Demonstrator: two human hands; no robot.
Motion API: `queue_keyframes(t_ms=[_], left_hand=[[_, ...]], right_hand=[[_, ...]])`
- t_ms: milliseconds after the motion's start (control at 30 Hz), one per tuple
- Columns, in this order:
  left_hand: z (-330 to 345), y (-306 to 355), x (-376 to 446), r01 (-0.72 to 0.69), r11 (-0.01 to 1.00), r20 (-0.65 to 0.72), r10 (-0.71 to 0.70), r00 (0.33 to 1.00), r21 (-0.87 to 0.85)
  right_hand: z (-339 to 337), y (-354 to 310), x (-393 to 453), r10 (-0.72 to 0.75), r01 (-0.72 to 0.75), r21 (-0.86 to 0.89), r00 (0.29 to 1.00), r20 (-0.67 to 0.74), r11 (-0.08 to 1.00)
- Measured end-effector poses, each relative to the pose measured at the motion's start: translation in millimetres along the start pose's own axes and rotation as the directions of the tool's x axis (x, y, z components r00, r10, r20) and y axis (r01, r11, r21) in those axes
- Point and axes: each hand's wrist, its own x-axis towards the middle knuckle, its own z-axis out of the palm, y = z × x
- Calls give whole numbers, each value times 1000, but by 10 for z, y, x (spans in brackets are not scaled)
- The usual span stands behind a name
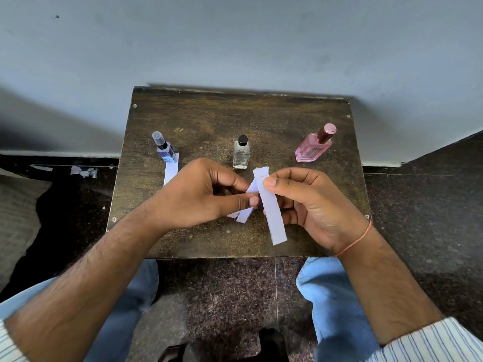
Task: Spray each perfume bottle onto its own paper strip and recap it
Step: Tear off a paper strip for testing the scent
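Note:
Three capped perfume bottles stand in a row on a small wooden table (287, 118): a blue bottle (165, 148) at the left, a clear bottle (241, 152) with a black cap in the middle, a pink bottle (315, 145) at the right. One white paper strip (171, 169) lies on the table in front of the blue bottle. My right hand (311, 207) pinches a stack of paper strips (270, 210) near its top, over the table's middle. My left hand (201, 197) pinches another strip (245, 212) beside that stack.
The table stands against a grey wall, with dark stone floor around it. Torn paper scraps (83, 171) lie on the floor at the left. My knees in blue jeans (337, 304) are below the table's front edge.

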Motion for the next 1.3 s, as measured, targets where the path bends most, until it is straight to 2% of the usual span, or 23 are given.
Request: queue_keyframes(t_ms=[100,233,433,667,867,1000,1167,1300], left_hand=[[-36,-3,-2,24,1000,33,-24,999,2],[-28,-16,15,59,998,-11,-59,998,-13],[16,12,15,16,999,-106,-21,994,-50],[24,26,-4,-6,1000,-76,4,997,-22],[-44,-41,21,-48,999,-117,48,992,4],[-1,-56,30,-51,997,-178,60,982,55],[58,39,4,-109,977,-163,140,977,184],[63,33,1,-166,972,-208,199,958,164]], right_hand=[[-21,11,19,-15,15,12,1000,-20,1000],[-25,25,35,-26,26,0,1000,-16,1000],[-42,58,45,-61,61,14,998,7,998],[-39,69,57,-148,148,17,989,-5,989],[-98,44,63,-60,60,81,998,3,995],[-72,31,41,-20,17,60,999,49,998],[-21,34,31,7,-9,38,999,49,999],[-20,55,40,23,-24,29,999,41,999]])
